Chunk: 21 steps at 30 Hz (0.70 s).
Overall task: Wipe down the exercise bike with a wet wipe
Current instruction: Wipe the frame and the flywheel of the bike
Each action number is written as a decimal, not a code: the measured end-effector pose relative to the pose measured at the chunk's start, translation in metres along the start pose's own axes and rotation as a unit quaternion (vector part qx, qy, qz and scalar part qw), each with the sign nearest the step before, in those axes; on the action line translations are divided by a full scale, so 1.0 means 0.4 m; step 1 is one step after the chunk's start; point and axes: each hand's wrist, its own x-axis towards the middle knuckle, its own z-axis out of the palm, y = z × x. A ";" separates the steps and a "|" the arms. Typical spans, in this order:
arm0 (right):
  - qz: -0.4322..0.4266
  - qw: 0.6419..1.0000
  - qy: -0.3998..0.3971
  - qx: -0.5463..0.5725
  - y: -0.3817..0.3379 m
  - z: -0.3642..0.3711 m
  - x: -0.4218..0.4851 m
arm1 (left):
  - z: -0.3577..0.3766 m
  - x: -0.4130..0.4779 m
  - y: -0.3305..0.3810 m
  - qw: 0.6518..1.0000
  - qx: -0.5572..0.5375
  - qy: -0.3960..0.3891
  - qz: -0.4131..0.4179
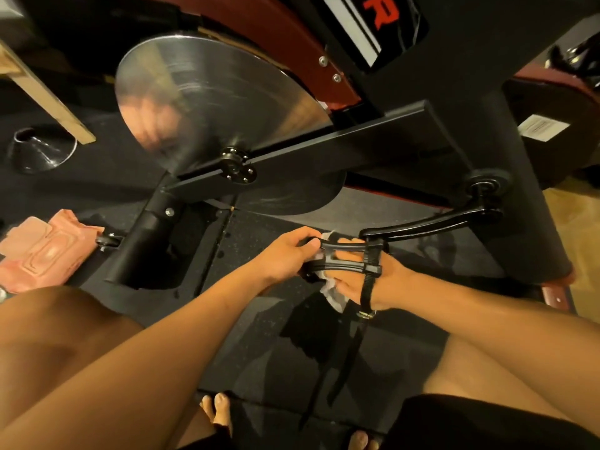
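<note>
writing: red "R" on frame
left grip: clasps pedal
right grip: pinches wipe
floor: pink pack

We see the left hand gripping the black pedal at its 9 o'clock end, mid-frame. Under the pedal the right hand holds a white wipe against it, with the strap hanging across the wrist. The crank arm runs off toward 3. There's a steel flywheel at 11 and a pink pack on the floor at 9.
</note>
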 end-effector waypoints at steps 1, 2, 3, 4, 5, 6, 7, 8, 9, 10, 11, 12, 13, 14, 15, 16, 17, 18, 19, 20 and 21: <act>-0.039 0.999 -0.029 -0.014 0.001 0.003 -0.006 | 0.002 -0.001 0.000 1.000 0.003 0.014 0.010; -0.058 0.995 -0.058 -0.056 -0.004 -0.009 -0.023 | 0.003 -0.002 0.002 0.999 0.006 0.029 0.020; -0.043 0.994 -0.070 -0.070 -0.028 -0.033 -0.035 | 0.005 -0.004 0.005 0.999 0.009 0.040 0.030; -0.053 0.989 -0.066 -0.118 -0.028 -0.051 -0.055 | 0.006 -0.003 0.005 0.998 0.014 0.047 0.039; -0.059 0.988 -0.044 -0.133 -0.020 -0.061 -0.080 | 0.010 -0.004 0.003 0.997 0.019 0.052 0.045; -0.056 0.985 -0.040 -0.156 -0.006 -0.063 -0.101 | 0.014 -0.005 -0.001 0.997 0.014 0.057 0.047; -0.057 0.984 -0.039 -0.167 0.025 -0.058 -0.126 | 0.019 -0.006 -0.005 0.997 -0.006 0.056 0.045; -0.015 0.984 -0.068 -0.165 0.041 -0.060 -0.144 | 0.024 -0.006 -0.007 0.997 -0.044 0.049 0.039; 0.014 0.982 -0.056 -0.182 0.058 -0.057 -0.151 | 0.030 -0.008 -0.004 0.995 -0.081 0.039 0.034; 0.010 0.973 -0.069 -0.221 0.080 -0.061 -0.160 | 0.034 -0.010 -0.001 0.993 -0.107 0.034 0.030; 0.020 0.965 -0.102 -0.240 0.082 -0.080 -0.168 | 0.037 -0.013 0.006 0.992 -0.115 0.033 0.032; 0.044 0.968 -0.108 -0.224 0.072 -0.102 -0.180 | 0.040 -0.014 0.015 0.993 -0.108 0.035 0.039; 0.056 0.982 -0.075 -0.166 0.058 -0.125 -0.188 | 0.042 -0.017 0.027 0.994 -0.092 0.038 0.047; 0.078 0.988 -0.038 -0.125 0.033 -0.156 -0.187 | 0.044 -0.019 0.038 0.995 -0.069 0.038 0.053; 0.110 0.990 0.043 -0.073 0.004 -0.183 -0.183 | 0.046 -0.022 0.047 0.997 -0.048 0.035 0.057; 0.138 0.980 0.146 -0.002 -0.031 -0.208 -0.179 | 0.047 -0.021 0.051 0.997 -0.036 0.033 0.060; 0.132 0.964 0.228 0.040 -0.054 -0.214 -0.171 | 0.050 -0.020 0.054 0.997 -0.031 0.033 0.059; 0.131 0.954 0.262 0.056 -0.075 -0.207 -0.153 | 0.053 -0.020 0.057 0.997 -0.030 0.033 0.056; 0.135 0.954 0.257 0.068 -0.102 -0.185 -0.123 | 0.057 -0.020 0.062 0.997 -0.030 0.035 0.054; 0.130 0.960 0.235 0.073 -0.129 -0.149 -0.089 | 0.059 -0.021 0.065 0.997 -0.030 0.038 0.055; 0.119 0.965 0.221 0.074 -0.149 -0.107 -0.051 | 0.061 -0.024 0.068 0.997 -0.029 0.042 0.057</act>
